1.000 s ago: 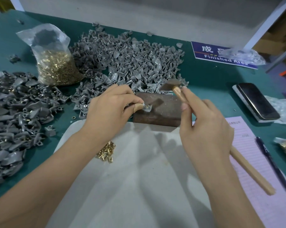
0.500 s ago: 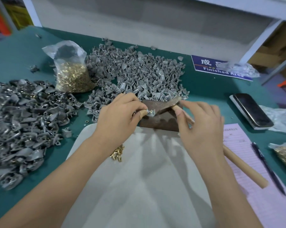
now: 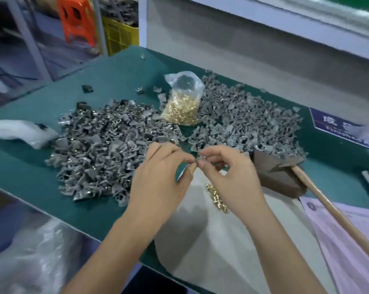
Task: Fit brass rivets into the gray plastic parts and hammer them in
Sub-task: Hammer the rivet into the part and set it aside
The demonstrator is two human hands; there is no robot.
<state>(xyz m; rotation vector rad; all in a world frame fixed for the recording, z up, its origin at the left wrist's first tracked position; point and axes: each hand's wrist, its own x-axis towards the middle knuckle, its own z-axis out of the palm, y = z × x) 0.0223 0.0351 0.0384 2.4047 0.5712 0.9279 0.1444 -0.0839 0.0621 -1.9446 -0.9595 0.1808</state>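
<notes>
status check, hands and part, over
Left hand and right hand both pinch one gray part. Hammer lies on the block, unheld. Nothing in the way.

Left grip [image 3: 158, 172] and right grip [image 3: 232, 177] pinch fingertip to fingertip.

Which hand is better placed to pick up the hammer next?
Right. The hammer lies by the block on the right hand's side; the left hand would have to cross over. Both now pinch a gray part.
</notes>
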